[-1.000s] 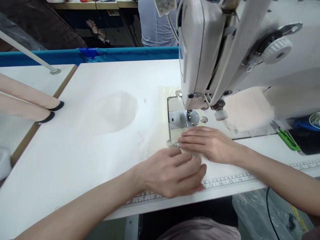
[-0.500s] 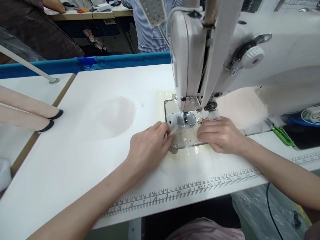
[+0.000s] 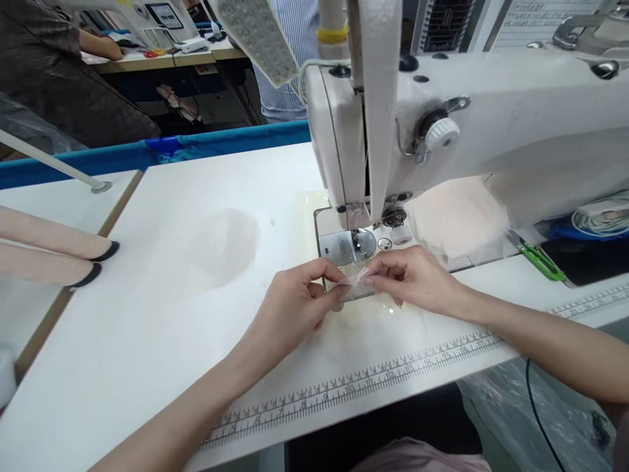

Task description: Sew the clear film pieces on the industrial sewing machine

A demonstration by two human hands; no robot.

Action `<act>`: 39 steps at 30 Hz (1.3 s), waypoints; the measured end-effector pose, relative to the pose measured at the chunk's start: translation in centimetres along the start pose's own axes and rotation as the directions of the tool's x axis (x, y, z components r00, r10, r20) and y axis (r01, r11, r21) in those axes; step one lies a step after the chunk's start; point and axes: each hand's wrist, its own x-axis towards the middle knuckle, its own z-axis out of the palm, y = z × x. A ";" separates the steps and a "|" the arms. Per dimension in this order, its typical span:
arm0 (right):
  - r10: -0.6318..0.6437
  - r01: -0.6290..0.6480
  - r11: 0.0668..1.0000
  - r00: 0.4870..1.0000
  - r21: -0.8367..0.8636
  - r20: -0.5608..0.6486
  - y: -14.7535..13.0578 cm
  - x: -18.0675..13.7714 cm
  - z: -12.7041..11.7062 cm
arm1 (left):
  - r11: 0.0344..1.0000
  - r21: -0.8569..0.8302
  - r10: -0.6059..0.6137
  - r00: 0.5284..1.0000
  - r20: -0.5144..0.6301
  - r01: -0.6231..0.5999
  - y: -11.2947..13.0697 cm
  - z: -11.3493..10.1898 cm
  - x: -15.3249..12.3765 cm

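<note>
Between my two hands stretches a small, sheer, pale strip (image 3: 360, 276) of thin material; whether it is fabric or clear film I cannot tell. My left hand (image 3: 309, 292) pinches one end between thumb and forefinger. The other end is pinched by my right hand (image 3: 410, 278). Both hands are just in front of the metal needle plate (image 3: 337, 248) of a white sewing machine (image 3: 344, 144). The needle and presser foot (image 3: 356, 239) stand right behind the strip.
Green-handled snips (image 3: 543, 262) lie at the right, near a pale pink fabric stack (image 3: 457, 213) under the machine arm. A printed ruler (image 3: 354, 387) runs along the front edge. Two pale padded bars (image 3: 54, 233) reach in from the left. Other people (image 3: 289, 59) are beyond the table.
My right hand has moved left from beside the presser foot and now pinches the sheer strip with my left hand. Both hands have come closer together. The camera view has shifted.
</note>
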 end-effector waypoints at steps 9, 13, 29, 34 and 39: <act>-0.178 0.173 0.975 0.984 -0.140 -0.026 -0.4 -0.2 0.4 | 0.973 0.127 0.197 0.979 -0.043 -0.190 -0.4 0.6 0.0; -0.323 0.302 0.921 0.945 -0.247 -0.050 0.1 -0.3 0.4 | 0.879 0.350 0.360 0.932 -0.039 -0.325 -0.7 1.0 -0.3; -0.489 0.447 0.806 0.872 -0.389 -0.012 1.0 -0.6 0.7 | 0.628 0.602 0.695 0.703 -0.150 -0.493 -1.9 1.6 -0.4; -0.451 0.424 0.814 0.892 -0.398 0.027 0.9 -0.8 0.7 | 0.607 0.596 0.734 0.659 -0.167 -0.525 -2.1 1.4 -0.3; -0.453 0.432 0.798 0.890 -0.421 0.053 1.0 -0.8 0.7 | 0.595 0.596 0.751 0.636 -0.176 -0.539 -2.2 1.5 -0.3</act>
